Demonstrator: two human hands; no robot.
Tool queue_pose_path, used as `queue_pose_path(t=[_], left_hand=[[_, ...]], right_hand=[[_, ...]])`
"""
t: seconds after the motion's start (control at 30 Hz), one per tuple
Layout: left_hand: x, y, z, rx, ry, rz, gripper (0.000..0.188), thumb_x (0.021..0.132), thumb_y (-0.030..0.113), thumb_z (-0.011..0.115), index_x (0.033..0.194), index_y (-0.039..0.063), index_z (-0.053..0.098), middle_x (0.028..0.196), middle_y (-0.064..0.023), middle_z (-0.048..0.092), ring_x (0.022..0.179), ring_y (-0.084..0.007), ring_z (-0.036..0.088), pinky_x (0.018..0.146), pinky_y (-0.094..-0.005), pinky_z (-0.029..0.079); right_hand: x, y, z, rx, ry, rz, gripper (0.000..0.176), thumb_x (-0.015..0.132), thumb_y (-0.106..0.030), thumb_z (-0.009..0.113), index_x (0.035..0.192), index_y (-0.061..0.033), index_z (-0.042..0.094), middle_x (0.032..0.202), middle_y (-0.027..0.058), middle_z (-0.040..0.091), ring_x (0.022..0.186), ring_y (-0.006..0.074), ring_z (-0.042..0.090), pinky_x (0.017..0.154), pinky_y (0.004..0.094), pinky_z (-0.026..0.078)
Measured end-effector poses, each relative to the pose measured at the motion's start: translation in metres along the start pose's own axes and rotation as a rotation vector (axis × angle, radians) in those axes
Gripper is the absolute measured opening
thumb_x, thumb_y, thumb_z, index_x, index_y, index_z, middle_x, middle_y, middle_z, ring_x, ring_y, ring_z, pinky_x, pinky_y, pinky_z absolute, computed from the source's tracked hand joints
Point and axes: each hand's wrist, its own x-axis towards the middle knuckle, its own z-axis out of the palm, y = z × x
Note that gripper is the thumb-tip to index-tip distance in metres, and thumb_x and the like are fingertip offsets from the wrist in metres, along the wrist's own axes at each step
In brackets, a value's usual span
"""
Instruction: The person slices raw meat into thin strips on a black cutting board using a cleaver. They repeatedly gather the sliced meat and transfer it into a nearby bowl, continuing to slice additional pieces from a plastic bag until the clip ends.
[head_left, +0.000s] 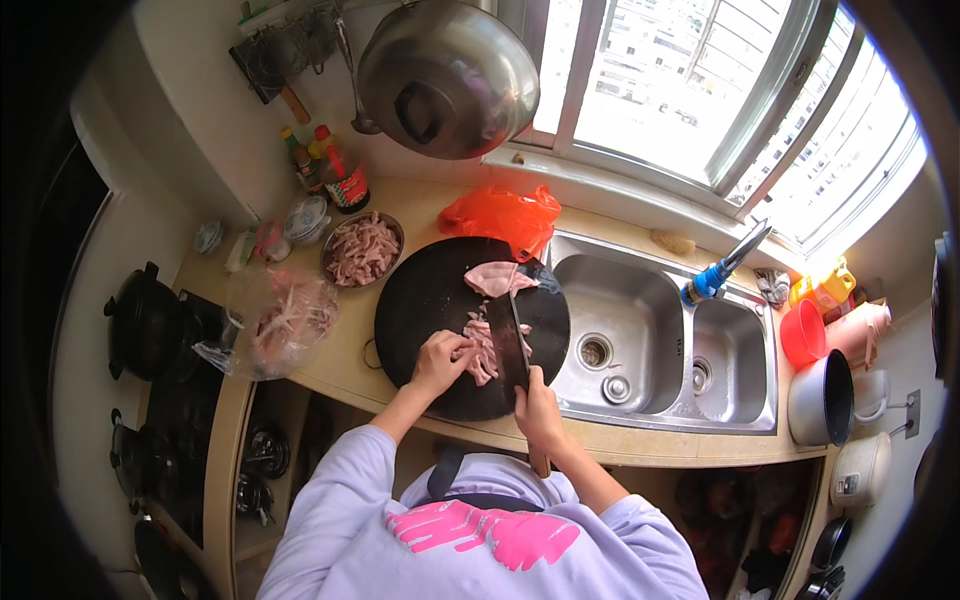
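My right hand (538, 407) grips the wooden handle of a cleaver. The dark, broad cleaver blade (510, 341) points away from me, upright on edge over a pile of sliced raw meat (481, 349). My left hand (442, 366) has its fingers bent and bunched on the left side of that pile. Both hands are over a round black cutting board (420, 300). A larger flat piece of raw meat (495, 278) lies beyond the blade, near the board's far edge. Part of the sliced meat is hidden behind the blade.
A metal bowl of meat strips (364, 250) and a clear plastic bag with meat (289, 322) are left of the board. A red plastic bag (499, 214) touches its far side. Right stands a double steel sink (622, 300). A large wok (450, 79) hangs above.
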Motion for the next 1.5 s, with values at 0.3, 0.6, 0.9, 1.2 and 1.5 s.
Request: queue_pose_path(t=[0.3, 0.6, 0.9, 1.2, 1.5], left_hand=[[0.112, -0.061, 0.029, 0.197, 0.168, 0.168, 0.027, 0.073, 0.018, 0.070, 0.096, 0.005, 0.064, 0.091, -0.0133, 0.063, 0.076, -0.0277, 0.062, 0.068, -0.0350, 0.050], [0.144, -0.073, 0.049, -0.049, -0.137, -0.428, 0.025, 0.067, 0.024, 0.073, 0.083, 0.005, 0.067, 0.083, -0.0126, 0.068, 0.078, -0.0240, 0.066, 0.072, -0.0341, 0.052], [0.064, -0.075, -0.067, -0.872, 0.065, -0.671, 0.019, 0.083, 0.006, 0.057, 0.102, 0.005, 0.051, 0.092, -0.0037, 0.059, 0.077, -0.0122, 0.061, 0.063, -0.0272, 0.054], [-0.054, -0.036, -0.025, -0.862, 0.041, -0.765, 0.031, 0.081, 0.000, 0.058, 0.110, 0.007, 0.048, 0.093, -0.0073, 0.061, 0.083, -0.0155, 0.062, 0.070, -0.0280, 0.052], [-0.056, -0.004, -0.023, 0.203, 0.141, -0.153, 0.039, 0.059, 0.005, 0.071, 0.096, 0.004, 0.060, 0.091, -0.0127, 0.057, 0.091, -0.0310, 0.055, 0.081, -0.0373, 0.047]], right_hand=[[-0.031, 0.006, -0.027, -0.021, 0.067, -0.005, 0.023, 0.085, -0.006, 0.051, 0.104, -0.0006, 0.041, 0.070, 0.0298, 0.058, 0.068, 0.0487, 0.056, 0.058, 0.0542, 0.043], [-0.043, -0.003, -0.027, -0.208, -0.361, -0.056, 0.020, 0.085, -0.010, 0.049, 0.100, -0.0020, 0.037, 0.076, 0.0257, 0.059, 0.075, 0.0448, 0.057, 0.062, 0.0533, 0.042], [0.002, -0.012, 0.007, -0.378, -0.411, -0.120, 0.025, 0.079, -0.006, 0.052, 0.100, -0.0012, 0.039, 0.075, 0.0234, 0.061, 0.073, 0.0418, 0.061, 0.062, 0.0521, 0.047], [0.034, -0.007, -0.010, -0.480, -0.297, -0.124, 0.035, 0.076, -0.004, 0.053, 0.108, -0.0005, 0.039, 0.075, 0.0261, 0.061, 0.069, 0.0427, 0.061, 0.063, 0.0518, 0.048], [0.006, -0.025, 0.003, -0.430, -0.316, -0.138, 0.026, 0.077, -0.004, 0.052, 0.100, -0.0001, 0.039, 0.074, 0.0237, 0.061, 0.071, 0.0420, 0.060, 0.060, 0.0519, 0.046]])
